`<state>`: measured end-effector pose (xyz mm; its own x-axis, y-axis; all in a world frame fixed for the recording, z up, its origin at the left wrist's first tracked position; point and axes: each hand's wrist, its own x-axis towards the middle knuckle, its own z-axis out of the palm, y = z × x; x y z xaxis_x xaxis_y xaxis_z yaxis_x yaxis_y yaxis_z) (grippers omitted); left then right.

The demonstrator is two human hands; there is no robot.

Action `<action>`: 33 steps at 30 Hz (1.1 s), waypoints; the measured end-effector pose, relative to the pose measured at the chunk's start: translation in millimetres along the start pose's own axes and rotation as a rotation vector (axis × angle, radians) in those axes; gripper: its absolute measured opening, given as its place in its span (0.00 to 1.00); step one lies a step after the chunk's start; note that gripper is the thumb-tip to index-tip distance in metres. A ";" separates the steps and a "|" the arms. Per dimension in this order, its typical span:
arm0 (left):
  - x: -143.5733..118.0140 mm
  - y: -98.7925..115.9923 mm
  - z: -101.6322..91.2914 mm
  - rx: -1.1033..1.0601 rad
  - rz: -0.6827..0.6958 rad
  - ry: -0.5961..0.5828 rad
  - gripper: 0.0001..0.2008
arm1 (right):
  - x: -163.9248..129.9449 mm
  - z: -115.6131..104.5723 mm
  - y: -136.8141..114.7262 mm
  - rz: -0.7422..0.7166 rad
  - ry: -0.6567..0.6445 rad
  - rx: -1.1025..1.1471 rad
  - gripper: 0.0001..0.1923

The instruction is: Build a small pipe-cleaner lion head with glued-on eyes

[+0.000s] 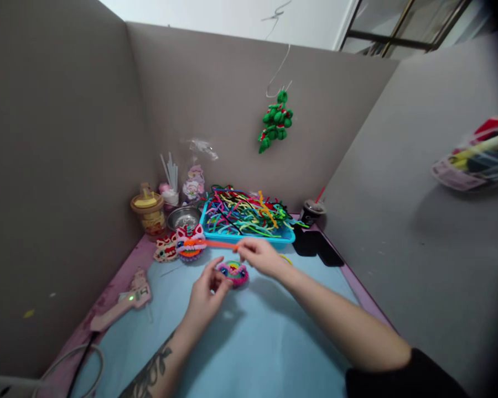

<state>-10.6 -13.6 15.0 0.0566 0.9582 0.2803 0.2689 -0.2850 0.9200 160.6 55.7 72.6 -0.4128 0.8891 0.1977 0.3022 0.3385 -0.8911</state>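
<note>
fuzzy rainbow craft piece (233,273) in left hand (205,296); no writing is legible.

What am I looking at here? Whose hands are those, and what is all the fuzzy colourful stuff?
The picture comes from a camera worn on a person's head, looking down at their own two hands over a blue table with grey walls around it. The left hand holds a small fuzzy pink and rainbow piece. The right hand pinches the end of an orange pipe cleaner. Behind them a blue tray is piled with colourful pipe cleaners. Beside it sit little fuzzy lion heads, a metal bowl and a glue gun. A green fuzzy toy hangs on the wall.
</note>
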 end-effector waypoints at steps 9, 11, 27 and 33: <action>-1.1 1.1 -3.2 0.003 -0.094 0.212 0.16 | -72.7 30.7 47.2 0.246 0.079 0.195 0.13; 1.5 -0.9 -6.7 -0.035 -0.116 0.290 0.16 | -75.6 19.7 53.1 0.235 0.172 0.184 0.12; 11.7 2.3 -2.8 -0.235 -0.373 0.217 0.21 | -80.0 5.7 76.3 0.205 0.325 0.079 0.09; -7.5 16.1 13.0 0.012 -0.145 -0.438 0.14 | -85.8 8.9 73.5 -0.046 0.326 -0.158 0.07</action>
<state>5.8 -25.1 24.2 0.4178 0.9085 0.0044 0.3146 -0.1492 0.9374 210.6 1.5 -13.5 -0.1409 0.9146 0.3789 0.4296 0.4013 -0.8090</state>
